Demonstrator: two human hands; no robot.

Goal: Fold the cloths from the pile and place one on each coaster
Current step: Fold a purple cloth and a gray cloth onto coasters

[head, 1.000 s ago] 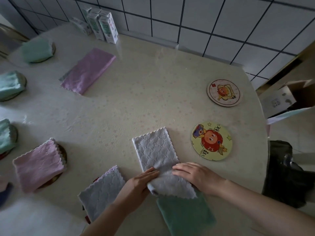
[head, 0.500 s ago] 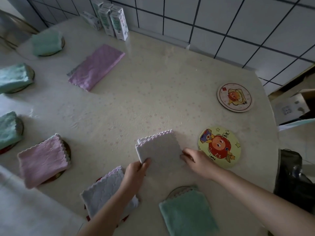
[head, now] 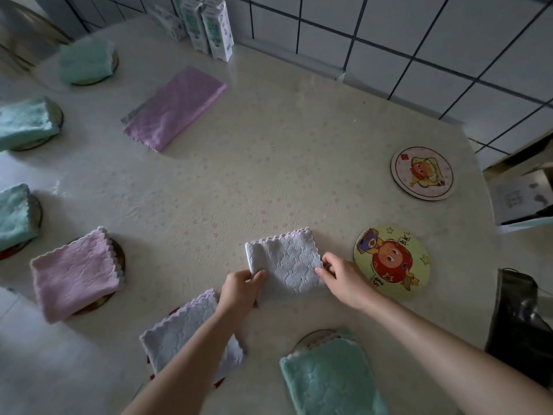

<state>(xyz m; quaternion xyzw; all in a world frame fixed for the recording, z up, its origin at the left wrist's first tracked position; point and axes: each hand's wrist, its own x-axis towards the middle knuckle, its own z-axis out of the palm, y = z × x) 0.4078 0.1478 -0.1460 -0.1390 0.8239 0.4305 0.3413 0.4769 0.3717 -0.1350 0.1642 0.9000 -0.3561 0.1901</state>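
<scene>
Left hand [head: 241, 287] and right hand [head: 344, 277] each pinch an edge of the folded white cloth [head: 285, 263], the left at its near-left corner with the thumb on top, the right at its right edge with the fingers curled onto the fabric. The cloth is low over the table [head: 269, 151] between the hands; whether it rests on the surface cannot be told. Just right of it lies the yellow coaster [head: 392, 262], uncovered, with the right hand at its left rim. Farther back on the right is a pale coaster [head: 423, 172], also uncovered. Near the front edge a green cloth [head: 332, 375] sits on a coaster, and a second white cloth [head: 176, 333] lies partly under the left forearm. To the left, a pink cloth [head: 74, 274] covers a coaster. Three more green cloths [head: 25, 121] sit on coasters along the left side. The pile of purple cloths [head: 176, 107] lies at centre-left, near the cartons [head: 214, 28] by the tiled wall.
</scene>
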